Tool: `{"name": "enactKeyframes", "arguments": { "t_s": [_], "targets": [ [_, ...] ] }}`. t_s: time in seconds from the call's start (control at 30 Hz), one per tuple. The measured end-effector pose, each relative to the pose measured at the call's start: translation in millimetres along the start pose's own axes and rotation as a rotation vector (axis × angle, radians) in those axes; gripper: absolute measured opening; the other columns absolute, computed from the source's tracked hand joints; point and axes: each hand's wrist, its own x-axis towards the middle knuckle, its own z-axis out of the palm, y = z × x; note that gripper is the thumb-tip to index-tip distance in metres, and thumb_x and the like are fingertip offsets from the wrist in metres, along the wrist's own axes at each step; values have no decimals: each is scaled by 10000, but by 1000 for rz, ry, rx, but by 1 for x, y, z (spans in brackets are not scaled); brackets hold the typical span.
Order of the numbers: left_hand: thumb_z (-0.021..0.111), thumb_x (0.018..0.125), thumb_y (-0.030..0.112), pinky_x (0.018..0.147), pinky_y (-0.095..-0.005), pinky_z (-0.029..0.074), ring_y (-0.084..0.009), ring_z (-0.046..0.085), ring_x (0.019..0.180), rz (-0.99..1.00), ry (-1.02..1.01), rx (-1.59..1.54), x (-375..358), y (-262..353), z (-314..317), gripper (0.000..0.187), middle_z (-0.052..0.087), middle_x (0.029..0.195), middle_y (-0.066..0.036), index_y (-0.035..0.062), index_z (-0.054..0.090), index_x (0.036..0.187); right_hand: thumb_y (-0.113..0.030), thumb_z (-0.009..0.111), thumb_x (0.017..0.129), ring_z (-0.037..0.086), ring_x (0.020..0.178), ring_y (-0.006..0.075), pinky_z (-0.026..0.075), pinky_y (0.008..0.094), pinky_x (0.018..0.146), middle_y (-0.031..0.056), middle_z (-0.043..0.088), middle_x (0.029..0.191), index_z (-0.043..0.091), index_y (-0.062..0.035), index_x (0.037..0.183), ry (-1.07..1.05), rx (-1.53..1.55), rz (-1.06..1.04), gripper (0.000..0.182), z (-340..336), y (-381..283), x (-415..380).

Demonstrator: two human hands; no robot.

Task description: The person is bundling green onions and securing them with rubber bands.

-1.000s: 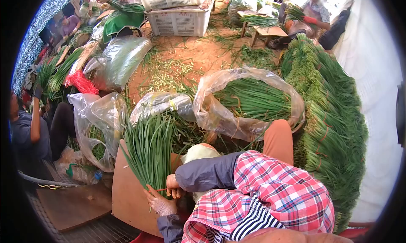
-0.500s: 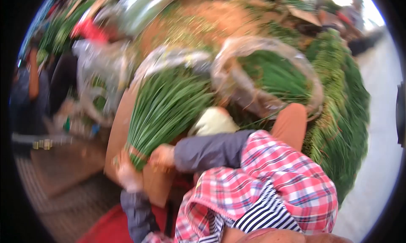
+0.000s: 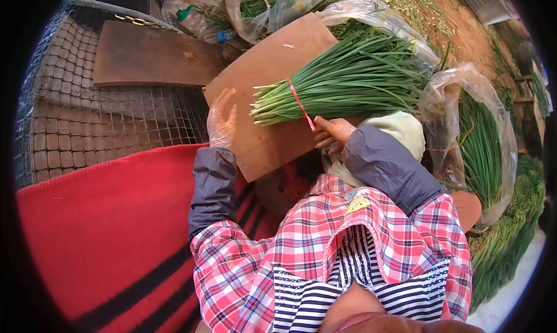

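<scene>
A bundle of long green stalks [image 3: 354, 80] lies on a brown board [image 3: 261, 60], its pale cut ends to the left. Around it near those ends runs a red band [image 3: 297, 98], whose loose end points down. My right hand [image 3: 335, 131] is beside that end, fingers curled around the band's tip. At the board's left edge is my left hand [image 3: 222, 119], gloved, fingers apart, holding nothing and clear of the stalks.
Plastic bags of green stalks [image 3: 481, 147] stand at the right, with a large heap [image 3: 510, 234] below them. Black netting [image 3: 75, 124] and another brown board [image 3: 156, 54] are upper left. A red cloth [image 3: 116, 228] covers the lower left.
The view has swung toward the left. My left hand has let go of the bundle's base and moved away from it. The bundle now lies on the board with the red band visible around it.
</scene>
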Motion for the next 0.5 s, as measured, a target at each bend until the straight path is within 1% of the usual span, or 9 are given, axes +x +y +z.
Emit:
{"name": "enactKeyframes", "arguments": {
  "t_s": [0.03, 0.07, 0.17, 0.23, 0.27, 0.33, 0.37, 0.43, 0.5],
  "targets": [
    [576, 753, -11, 986, -375, 358, -306, 484, 1125, 61, -27, 111, 8, 3, -4, 386, 559, 1162, -126, 107, 584, 1121, -610, 456, 825, 611, 951, 264, 491, 460, 679, 156, 595, 1086, 531, -36, 1166, -1, 60, -4, 672, -1, -2, -1],
    [568, 749, -16, 976, -382, 365, -316, 488, 1110, 122, -50, 150, 15, 2, -2, 376, 558, 1154, -131, 105, 589, 1104, -681, 429, 789, 577, 1015, 284, 451, 485, 794, 152, 586, 1105, 508, -47, 1198, -79, 112, 43, 759, -4, -3, 3],
    [552, 736, -22, 944, -400, 383, -342, 496, 1073, 277, -108, 246, 43, 0, 16, 355, 555, 1134, -144, 101, 598, 1066, -666, 441, 793, 561, 1041, 290, 422, 488, 850, 142, 576, 1128, 486, -43, 1218, -177, 274, 64, 756, -2, -11, 5],
    [552, 729, -15, 922, -410, 391, -355, 499, 1056, 336, -147, 287, 57, 4, 36, 351, 553, 1123, -152, 101, 595, 1057, -611, 455, 824, 591, 977, 282, 451, 462, 807, 133, 593, 1100, 495, -46, 1206, -215, 272, 1, 682, 0, -11, 8],
    [546, 731, -12, 921, -409, 391, -349, 499, 1058, 311, -166, 288, 56, 8, 48, 355, 554, 1120, -152, 99, 589, 1066, -583, 463, 840, 606, 945, 279, 466, 449, 785, 128, 601, 1086, 499, -48, 1199, -231, 273, -25, 646, 3, -10, 8],
    [535, 736, -5, 919, -409, 391, -338, 501, 1061, 259, -205, 288, 51, 13, 74, 364, 556, 1115, -152, 94, 578, 1084, -506, 472, 862, 629, 858, 256, 485, 416, 726, 112, 629, 1015, 523, -51, 1168, -129, 136, -62, 550, 11, -13, 5],
    [529, 740, 0, 931, -420, 381, -329, 503, 1061, 165, -221, 291, 43, 13, 82, 375, 555, 1121, -147, 92, 567, 1101, -467, 477, 873, 640, 815, 245, 495, 399, 697, 104, 643, 979, 535, -53, 1152, -80, 69, -80, 503, 13, -14, 2],
    [517, 748, 8, 955, -443, 362, -312, 508, 1062, -24, -253, 299, 12, 18, 88, 397, 553, 1133, -136, 87, 546, 1136, -416, 497, 861, 639, 733, 213, 490, 372, 648, 83, 646, 852, 594, -80, 1011, 4, -335, -65, 381, 12, -17, -10],
    [493, 764, 12, 983, -490, 319, -286, 520, 1054, 51, -130, 364, -17, 29, 89, 405, 553, 1137, -127, 81, 528, 1162, -364, 517, 849, 638, 650, 182, 486, 346, 598, 63, 650, 726, 653, -107, 871, 85, -733, -47, 292, 13, -19, -18]
  ]
}}
